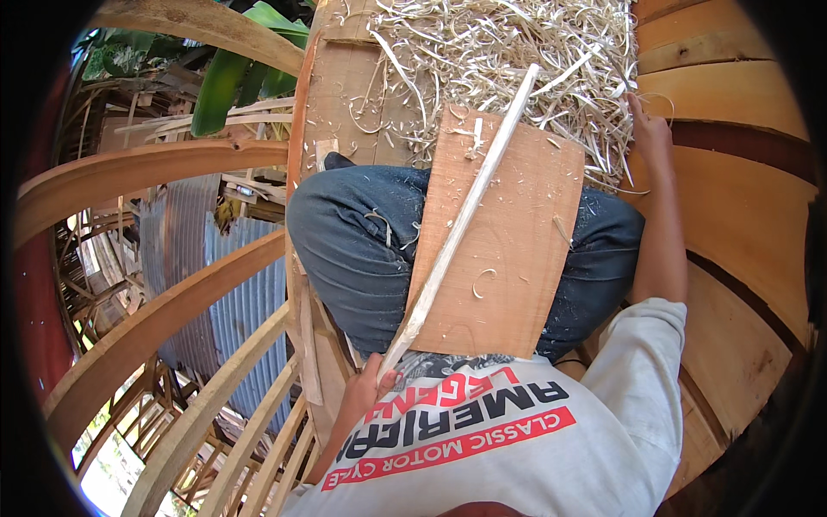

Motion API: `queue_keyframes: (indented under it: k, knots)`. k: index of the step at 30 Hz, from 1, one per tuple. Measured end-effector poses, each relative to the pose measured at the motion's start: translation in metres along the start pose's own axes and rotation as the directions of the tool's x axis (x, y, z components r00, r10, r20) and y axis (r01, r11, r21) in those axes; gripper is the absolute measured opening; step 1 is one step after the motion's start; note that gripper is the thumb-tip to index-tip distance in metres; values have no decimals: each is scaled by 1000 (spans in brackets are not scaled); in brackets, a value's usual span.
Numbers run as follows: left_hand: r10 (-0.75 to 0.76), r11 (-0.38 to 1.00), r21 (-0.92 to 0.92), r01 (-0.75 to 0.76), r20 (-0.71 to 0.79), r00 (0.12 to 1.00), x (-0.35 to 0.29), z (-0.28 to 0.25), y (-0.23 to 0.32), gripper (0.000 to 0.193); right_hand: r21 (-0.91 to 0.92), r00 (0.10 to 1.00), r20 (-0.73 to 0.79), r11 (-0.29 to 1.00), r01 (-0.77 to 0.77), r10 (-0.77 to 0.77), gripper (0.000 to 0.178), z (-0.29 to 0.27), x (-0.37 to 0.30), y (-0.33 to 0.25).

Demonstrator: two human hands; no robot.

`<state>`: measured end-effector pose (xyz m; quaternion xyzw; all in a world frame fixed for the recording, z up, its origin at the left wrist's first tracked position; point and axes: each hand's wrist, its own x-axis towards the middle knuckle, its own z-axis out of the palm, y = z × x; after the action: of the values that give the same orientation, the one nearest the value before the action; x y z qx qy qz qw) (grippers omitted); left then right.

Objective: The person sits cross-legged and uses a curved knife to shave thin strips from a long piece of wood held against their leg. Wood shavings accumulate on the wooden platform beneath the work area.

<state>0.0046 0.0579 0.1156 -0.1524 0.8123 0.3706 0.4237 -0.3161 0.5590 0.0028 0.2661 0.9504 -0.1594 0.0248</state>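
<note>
My left hand is closed around the near end of a long, pale strip of wood. The strip slants up and to the right across a flat reddish-brown board, which lies over my lap. Its far end reaches over a heap of curly wood shavings. Out to the right, my right hand is beside the edge of that heap, fingers closed. Something thin and dark shows at its fingertips, too small to name. A few loose curls and chips lie on the board.
I sit cross-legged in dusty jeans on a plank floor. Plank boarding runs along my right. On my left are curved wooden rails, with corrugated metal sheets and a green leaf beyond.
</note>
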Motion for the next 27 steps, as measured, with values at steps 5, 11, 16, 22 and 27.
queue_keyframes:
  k: [5, 11, 16, 22, 27]
  knots:
    - [-22, 997, 72, 20, 30, 999, 4, -3, 3, 40, 80, 959, 178, 974, 211, -222, 75, -18, -87, -63]
    - [-8, 999, 52, 8, -2, 1000, 1, -4, 8, 43, -76, 952, 165, 960, 271, -256, 77, -1, -80, -75]
    - [12, 998, 69, -12, -5, 1000, 4, 0, 4, 44, -46, 1000, 15, 999, -22, 23, 78, 15, -17, -16]
    - [1, 1000, 0, -1, -16, 1000, 1, 6, 4, 41, 204, 994, 90, 978, 45, -65, 79, -5, -46, -42]
    - [58, 998, 18, -57, -71, 996, -2, 10, 3, 38, 22, 857, 161, 870, 492, -489, 78, 5, -95, -80]
